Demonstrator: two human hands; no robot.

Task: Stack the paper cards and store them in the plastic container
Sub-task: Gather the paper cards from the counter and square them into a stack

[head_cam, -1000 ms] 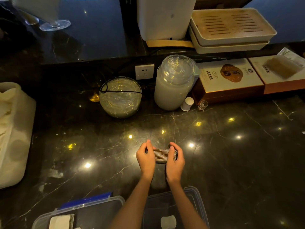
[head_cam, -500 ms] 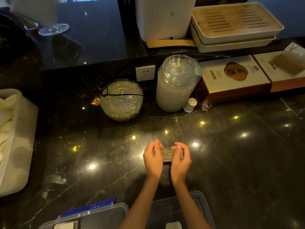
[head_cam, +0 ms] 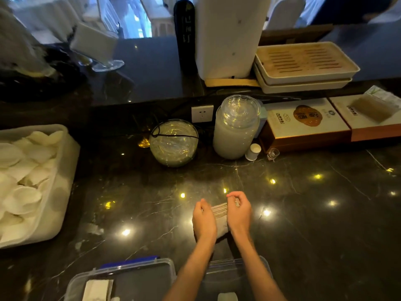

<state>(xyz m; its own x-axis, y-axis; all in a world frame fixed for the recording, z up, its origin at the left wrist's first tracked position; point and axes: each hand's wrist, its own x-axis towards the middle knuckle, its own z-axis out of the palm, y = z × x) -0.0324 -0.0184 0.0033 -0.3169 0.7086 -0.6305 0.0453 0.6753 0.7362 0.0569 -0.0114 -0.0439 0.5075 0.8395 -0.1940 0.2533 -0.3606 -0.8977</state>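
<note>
A thick stack of paper cards [head_cam: 219, 212] stands on edge on the dark marble counter, pressed between both hands. My left hand [head_cam: 204, 220] grips its left end and my right hand [head_cam: 239, 213] grips its right end, fingers curled over the top. Near the bottom edge sits a clear plastic container [head_cam: 130, 279] with a blue clip, holding a white packet. Beside it, under my forearms, lies a second clear plastic piece [head_cam: 238, 276]; whether it is a lid or a box is unclear.
A white bin [head_cam: 65, 170] of pale round pieces stands at the left. Behind the hands are a round glass bowl [head_cam: 173, 144], a lidded glass jar [head_cam: 236, 129], a small white bottle [head_cam: 252, 152], a tiny glass [head_cam: 273, 153] and flat boxes [head_cam: 303, 124].
The head view has tilted up, showing more of the back shelf. My hands have turned the stack slightly, and the right hand's fingers now curl higher over its top.
</note>
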